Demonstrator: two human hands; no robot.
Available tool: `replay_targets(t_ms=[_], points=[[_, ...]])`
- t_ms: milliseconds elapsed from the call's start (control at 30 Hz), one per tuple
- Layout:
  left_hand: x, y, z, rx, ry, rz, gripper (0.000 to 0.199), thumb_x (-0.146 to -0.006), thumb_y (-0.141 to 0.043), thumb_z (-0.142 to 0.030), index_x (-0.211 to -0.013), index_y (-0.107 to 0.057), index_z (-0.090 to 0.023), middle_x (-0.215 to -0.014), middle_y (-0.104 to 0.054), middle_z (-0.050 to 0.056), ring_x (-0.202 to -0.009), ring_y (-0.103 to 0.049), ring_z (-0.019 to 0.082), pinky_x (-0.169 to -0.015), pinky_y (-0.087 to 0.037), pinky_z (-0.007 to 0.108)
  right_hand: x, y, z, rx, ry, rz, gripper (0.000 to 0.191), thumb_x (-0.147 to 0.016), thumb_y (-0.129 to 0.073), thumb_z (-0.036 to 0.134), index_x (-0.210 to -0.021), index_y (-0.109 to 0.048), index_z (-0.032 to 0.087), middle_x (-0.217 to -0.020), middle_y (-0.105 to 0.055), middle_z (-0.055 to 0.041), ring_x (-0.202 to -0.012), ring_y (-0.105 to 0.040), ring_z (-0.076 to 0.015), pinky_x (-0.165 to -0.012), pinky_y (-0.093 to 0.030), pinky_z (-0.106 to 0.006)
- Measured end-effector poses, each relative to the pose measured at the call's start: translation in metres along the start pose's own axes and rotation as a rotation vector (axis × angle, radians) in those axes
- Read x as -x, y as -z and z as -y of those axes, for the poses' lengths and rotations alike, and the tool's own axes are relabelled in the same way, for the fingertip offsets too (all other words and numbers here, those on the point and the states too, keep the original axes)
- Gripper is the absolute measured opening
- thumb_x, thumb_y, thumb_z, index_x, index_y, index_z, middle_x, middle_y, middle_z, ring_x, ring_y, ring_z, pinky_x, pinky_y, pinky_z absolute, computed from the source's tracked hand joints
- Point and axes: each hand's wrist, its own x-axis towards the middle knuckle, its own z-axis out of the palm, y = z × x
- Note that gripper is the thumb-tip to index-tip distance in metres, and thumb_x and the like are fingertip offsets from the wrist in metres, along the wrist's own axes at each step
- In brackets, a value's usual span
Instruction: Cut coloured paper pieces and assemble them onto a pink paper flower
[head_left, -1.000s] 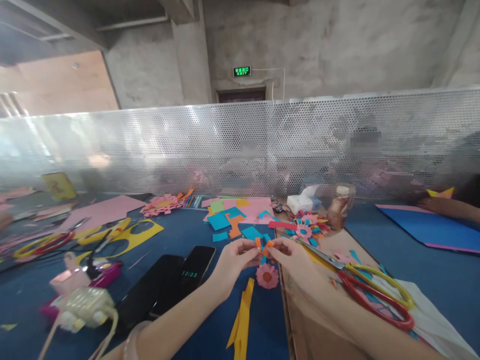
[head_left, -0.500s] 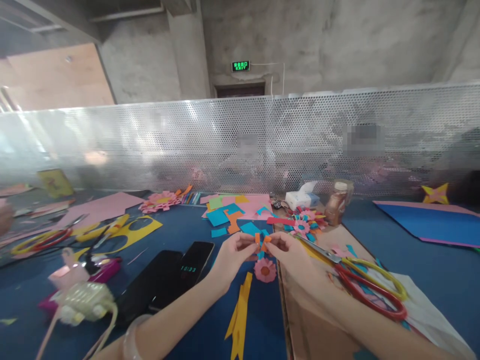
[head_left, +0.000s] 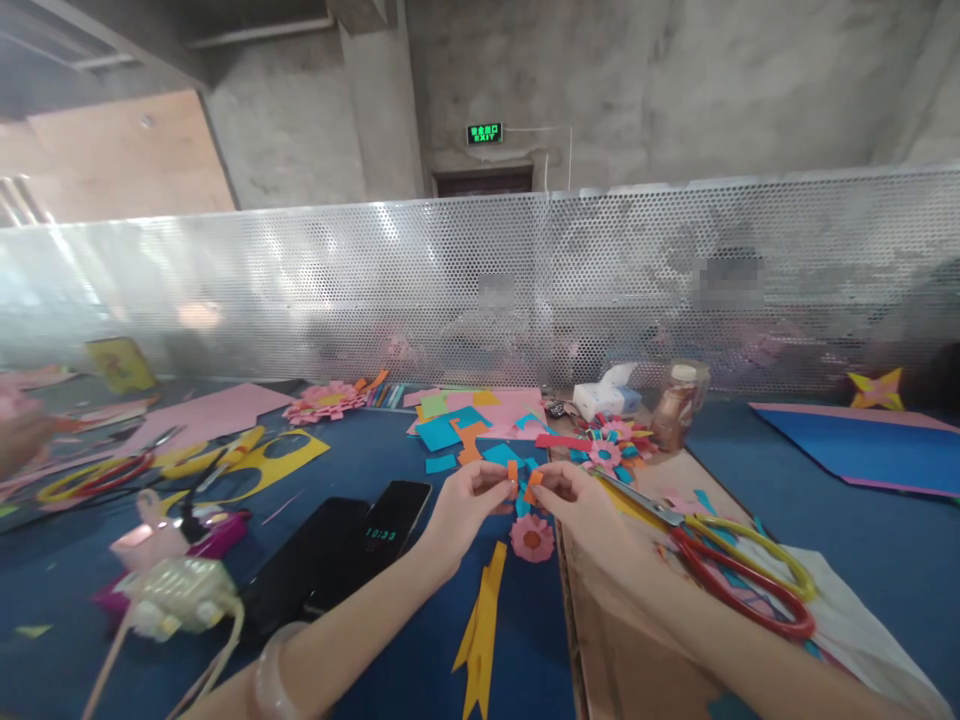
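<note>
Near the middle of the table, my left hand [head_left: 478, 500] pinches a small orange paper piece [head_left: 512, 470] between thumb and fingers. My right hand [head_left: 568, 497] pinches another orange piece [head_left: 534, 487] just beside it. Blue paper [head_left: 523, 502] shows between and below the fingertips; whether it is joined to the orange pieces I cannot tell. Right below lies a pink paper flower [head_left: 532, 538] with an orange-brown centre. Yellow paper strips [head_left: 481, 635] lie closer to me, and blue paper pieces [head_left: 442, 432] lie behind my hands.
Two black phones [head_left: 397, 520] rest left of my forearm. Red-and-yellow scissors [head_left: 739, 575] lie on cardboard [head_left: 622, 650] at right, near a bottle [head_left: 675, 408] and tissue pack [head_left: 606, 398]. Another person's hand [head_left: 19, 440] is at far left. A perforated metal screen [head_left: 420, 290] stands behind.
The orange pieces in my fingertips have shifted slightly, the right one tilting more upright. At far left, the other person's hand has moved further into view. The camera view has shifted slightly.
</note>
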Motion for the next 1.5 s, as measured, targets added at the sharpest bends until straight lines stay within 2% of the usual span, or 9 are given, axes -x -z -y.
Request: replay_targets(t_ms=[267, 533, 667, 967, 1067, 1167, 1300, 1433, 1500], points=[[-0.010, 0.011, -0.003, 0.027, -0.020, 0.021, 0.038, -0.067, -0.067, -0.028, -0.100, -0.054, -0.017, -0.068, -0.059, -0.001, -0.068, -0.060, 0.013, -0.064, -0.050, 0.026, 0.000, 0.000, 0.000, 0.036, -0.007, 0.011, 0.024, -0.075, -0.054, 0.030, -0.095, -0.053, 0.017, -0.062, -0.055, 0.0024, -0.057, -0.053, -0.0121, -0.053, -0.044, -0.024], [-0.014, 0.010, -0.004, 0.181, 0.186, -0.017, 0.038, -0.082, -0.045, -0.043, -0.103, -0.054, -0.013, -0.075, -0.062, 0.007, -0.068, -0.061, 0.016, -0.061, -0.050, 0.027, 0.002, -0.002, 0.011, 0.018, -0.083, 0.053, 0.029, -0.078, -0.050, 0.044, -0.087, -0.055, 0.017, -0.062, -0.057, 0.0009, -0.054, -0.055, -0.0120, -0.053, -0.046, -0.024], [-0.015, 0.013, -0.002, 0.140, 0.157, -0.071, 0.038, -0.082, -0.044, -0.039, -0.112, -0.048, -0.016, -0.068, -0.060, 0.003, -0.063, -0.060, 0.014, -0.058, -0.048, 0.025, -0.008, -0.006, 0.019, 0.062, -0.132, 0.088, 0.029, -0.079, -0.047, 0.044, -0.089, -0.054, 0.017, -0.067, -0.057, 0.0000, -0.054, -0.056, -0.0112, -0.050, -0.045, -0.022], [-0.028, 0.035, -0.003, -0.519, -0.093, -0.163, 0.031, -0.081, -0.035, -0.036, -0.093, -0.056, -0.017, -0.060, -0.057, 0.002, -0.051, -0.055, 0.015, -0.047, -0.039, 0.023, -0.043, -0.016, 0.035, 0.443, -0.160, 0.261, 0.038, -0.079, -0.044, 0.052, -0.061, -0.047, 0.019, -0.045, -0.056, -0.0005, -0.031, -0.045, -0.0112, -0.036, -0.032, -0.023], [-0.030, 0.048, -0.007, -0.774, -0.197, -0.097, 0.016, -0.076, -0.049, -0.031, -0.080, -0.061, -0.021, -0.069, -0.062, 0.003, -0.067, -0.058, 0.019, -0.063, -0.041, 0.026, -0.051, -0.011, 0.033, 0.585, -0.068, 0.277, 0.042, -0.081, -0.045, 0.048, -0.050, -0.042, 0.019, -0.036, -0.049, 0.0006, -0.035, -0.044, -0.0110, -0.043, -0.031, -0.023], [-0.032, 0.060, -0.005, -0.999, -0.262, -0.010, 0.013, -0.072, -0.053, -0.019, -0.078, -0.064, -0.020, -0.084, -0.064, 0.006, -0.088, -0.056, 0.024, -0.076, -0.039, 0.029, -0.054, -0.010, 0.033, 0.692, 0.049, 0.298, 0.035, -0.080, -0.049, 0.035, -0.050, -0.047, 0.018, -0.045, -0.053, -0.0006, -0.045, -0.047, -0.0113, -0.048, -0.029, -0.023], [-0.038, 0.068, 0.004, -1.194, -0.339, 0.150, 0.021, -0.074, -0.052, -0.012, -0.086, -0.068, -0.018, -0.091, -0.063, 0.009, -0.094, -0.053, 0.025, -0.081, -0.038, 0.032, -0.052, -0.017, 0.033, 0.742, 0.135, 0.425, 0.016, -0.069, -0.060, 0.033, -0.062, -0.062, 0.019, -0.066, -0.062, -0.0016, -0.059, -0.052, -0.0136, -0.053, -0.031, -0.023], [-0.045, 0.071, 0.011, -1.313, -0.426, 0.251, 0.021, -0.078, -0.053, -0.015, -0.090, -0.069, -0.020, -0.095, -0.062, 0.008, -0.096, -0.052, 0.024, -0.082, -0.038, 0.032, -0.051, -0.027, 0.032, 0.754, 0.130, 0.461, 0.002, -0.061, -0.062, 0.018, -0.061, -0.064, 0.018, -0.066, -0.062, -0.0018, -0.061, -0.053, -0.0145, -0.053, -0.032, -0.022], [-0.047, 0.072, 0.012, -1.353, -0.464, 0.276, 0.018, -0.080, -0.053, -0.018, -0.088, -0.069, -0.021, -0.095, -0.062, 0.008, -0.096, -0.051, 0.024, -0.083, -0.037, 0.033, -0.053, -0.028, 0.030, 0.735, 0.115, 0.456, 0.012, -0.059, -0.057, 0.009, -0.059, -0.064, 0.018, -0.063, -0.062, -0.0015, -0.059, -0.053, -0.0137, -0.052, -0.032, -0.022]])
